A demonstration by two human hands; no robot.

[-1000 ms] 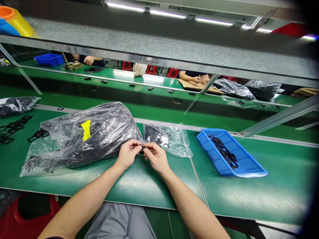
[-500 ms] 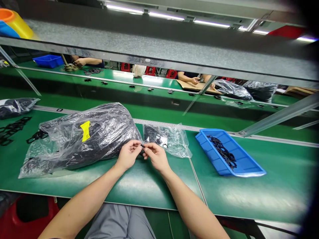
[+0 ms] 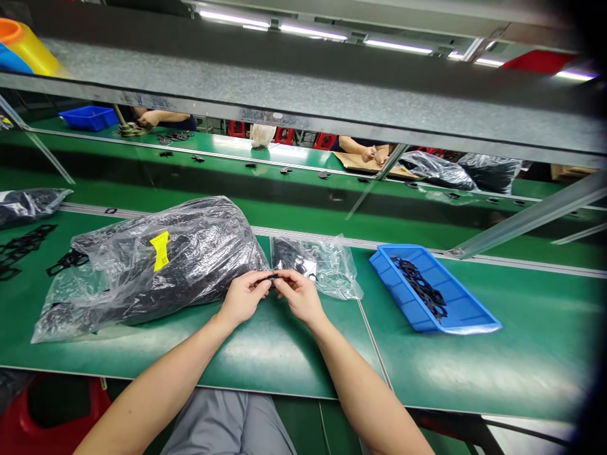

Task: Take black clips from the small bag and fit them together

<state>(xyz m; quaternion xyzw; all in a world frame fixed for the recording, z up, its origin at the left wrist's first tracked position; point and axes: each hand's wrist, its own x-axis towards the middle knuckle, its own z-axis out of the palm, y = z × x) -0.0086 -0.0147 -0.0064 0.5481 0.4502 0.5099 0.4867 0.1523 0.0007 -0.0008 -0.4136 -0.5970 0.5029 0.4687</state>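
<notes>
My left hand [image 3: 245, 295] and my right hand [image 3: 298, 294] meet at the middle of the green bench, both closed in a pinch on one small black part [image 3: 272, 277]. Fingers cover most of that part, so its full shape is hidden. Just left of my hands lies a large clear plastic bag [image 3: 203, 253] full of black pieces, with a yellow label [image 3: 160, 251] on it. Behind my right hand rests a smaller clear bag [image 3: 332, 265] with black parts inside. To the right stands a blue tray [image 3: 467, 303] holding black frame-like parts [image 3: 420, 287].
Loose black frames [image 3: 23, 249] and another filled bag [image 3: 31, 205] lie at the far left. A metal shelf [image 3: 284, 117] crosses above the bench. Beyond it, co-workers' hands [image 3: 374, 155] work at a belt with small black parts. A red stool [image 3: 61, 417] stands below left.
My hands have drawn slightly closer around the black part, which now lies more level between the fingertips. The whole view has shifted a little. A co-worker's hands at the back have come together.
</notes>
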